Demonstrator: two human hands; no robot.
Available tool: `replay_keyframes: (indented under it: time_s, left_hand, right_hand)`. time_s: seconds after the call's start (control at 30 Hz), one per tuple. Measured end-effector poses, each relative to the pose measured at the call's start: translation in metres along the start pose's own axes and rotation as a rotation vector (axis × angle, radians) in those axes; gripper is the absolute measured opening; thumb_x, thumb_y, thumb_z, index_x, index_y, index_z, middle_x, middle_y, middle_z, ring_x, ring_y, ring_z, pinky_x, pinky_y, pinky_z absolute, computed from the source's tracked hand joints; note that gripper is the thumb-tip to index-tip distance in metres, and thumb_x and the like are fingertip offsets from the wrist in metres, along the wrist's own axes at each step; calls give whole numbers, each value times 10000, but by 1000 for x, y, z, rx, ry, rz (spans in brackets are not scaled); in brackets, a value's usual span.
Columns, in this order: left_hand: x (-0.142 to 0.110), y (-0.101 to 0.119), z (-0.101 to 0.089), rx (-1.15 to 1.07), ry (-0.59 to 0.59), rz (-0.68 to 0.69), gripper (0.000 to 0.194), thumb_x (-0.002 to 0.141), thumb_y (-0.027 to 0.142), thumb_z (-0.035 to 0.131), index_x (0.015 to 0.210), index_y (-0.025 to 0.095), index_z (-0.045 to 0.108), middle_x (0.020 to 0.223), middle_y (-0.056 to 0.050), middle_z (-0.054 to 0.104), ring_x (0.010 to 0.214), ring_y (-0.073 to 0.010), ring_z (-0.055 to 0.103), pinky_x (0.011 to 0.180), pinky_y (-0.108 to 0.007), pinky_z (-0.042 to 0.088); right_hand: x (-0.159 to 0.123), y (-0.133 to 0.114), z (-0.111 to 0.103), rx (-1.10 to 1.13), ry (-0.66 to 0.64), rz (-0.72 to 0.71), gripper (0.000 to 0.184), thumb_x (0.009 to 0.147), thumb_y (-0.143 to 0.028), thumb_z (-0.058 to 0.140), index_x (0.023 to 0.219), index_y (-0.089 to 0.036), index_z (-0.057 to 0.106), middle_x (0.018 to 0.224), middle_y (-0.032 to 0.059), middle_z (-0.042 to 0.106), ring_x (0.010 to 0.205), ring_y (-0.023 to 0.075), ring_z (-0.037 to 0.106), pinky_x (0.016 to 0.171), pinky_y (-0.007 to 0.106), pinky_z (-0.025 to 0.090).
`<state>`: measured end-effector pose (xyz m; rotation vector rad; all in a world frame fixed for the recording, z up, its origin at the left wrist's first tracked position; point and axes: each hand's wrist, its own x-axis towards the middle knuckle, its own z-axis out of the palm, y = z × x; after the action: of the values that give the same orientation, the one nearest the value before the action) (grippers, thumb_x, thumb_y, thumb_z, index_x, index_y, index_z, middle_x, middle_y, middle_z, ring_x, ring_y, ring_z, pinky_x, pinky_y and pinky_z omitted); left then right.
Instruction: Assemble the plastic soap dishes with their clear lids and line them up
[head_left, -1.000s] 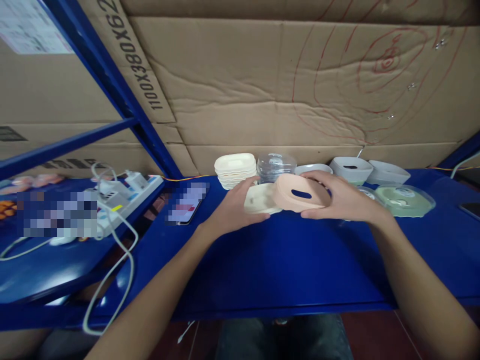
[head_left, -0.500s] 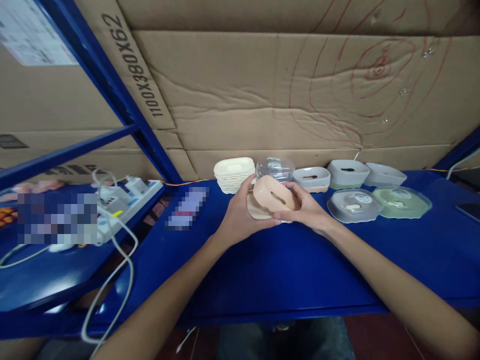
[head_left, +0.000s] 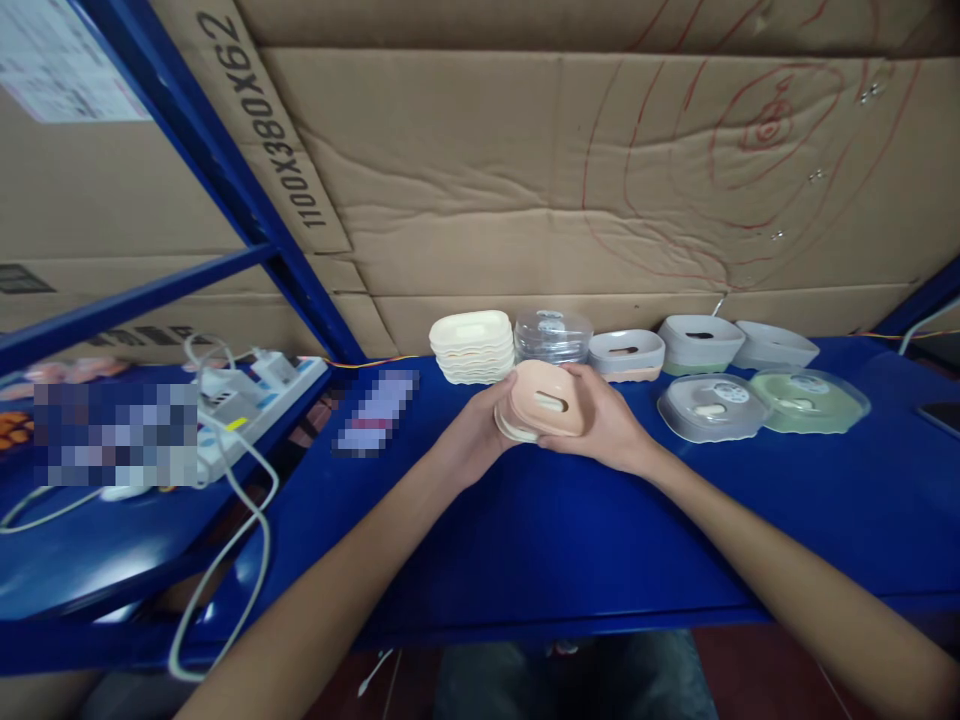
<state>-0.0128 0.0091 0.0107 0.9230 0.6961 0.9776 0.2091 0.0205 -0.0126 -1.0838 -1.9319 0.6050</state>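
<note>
Over the blue table, a peach soap dish with an oval slot is tilted towards me, on or just above a cream base. A cream part shows through the slot. My left hand is closed around the left side of the base, its fingertips mostly hidden. On the other side, my right hand grips the peach soap dish, thumb at the near edge and fingers behind. Just beyond the hands stand a stack of cream bases and a stack of clear lids.
Grey soap dishes stand in stacks along the cardboard wall. Two lidded soap dishes, one grey and one green, sit at the right. A blurred-out phone-like item, a power strip and a looped white cable lie left.
The peach soap dish has come down onto or close to the cream base and turned, so a cream part now shows through its slot. Both hands have drawn closer around the pieces.
</note>
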Motion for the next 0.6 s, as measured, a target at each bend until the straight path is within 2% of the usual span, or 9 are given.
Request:
replay_keyframes:
  time_s: [0.17, 0.37, 0.53, 0.6]
  left_hand:
    - [1, -5, -3, 60, 78, 6, 532, 813, 376, 940, 1266, 142, 792, 1246, -137, 821, 1100, -281, 772, 905, -353, 624]
    - [2, -9, -4, 13, 138, 28, 491, 672, 188, 942, 1147, 145, 823, 1112, -90, 833, 969, -219, 755, 843, -304, 605]
    - [3, -10, -4, 10, 202, 31, 475, 642, 150, 911, 1108, 129, 821, 1068, -94, 834, 926, -219, 754, 809, -293, 601]
    - [4, -10, -5, 8, 210, 34, 465, 650, 140, 901, 1107, 119, 820, 1069, -106, 836, 912, -221, 756, 800, -294, 606]
  right_hand:
    - [-4, -2, -2, -194, -49, -129, 1006, 759, -567, 939, 1582, -249, 455, 1537, 191, 604, 1454, 426, 582, 1205, 639, 485]
    - [-6, -3, -7, -265, -143, -190, 993, 850, -502, 902, 1656, -244, 383, 1626, 215, 482, 1531, 406, 504, 1260, 611, 464]
    - [-3, 2, -5, -173, -83, -263, 1058, 811, -602, 925, 1669, -286, 393, 1624, 185, 520, 1524, 413, 513, 1256, 649, 461]
    - [-1, 5, -3, -114, -39, -241, 996, 845, -654, 880, 1653, -289, 428, 1587, 173, 573, 1481, 409, 564, 1234, 657, 480]
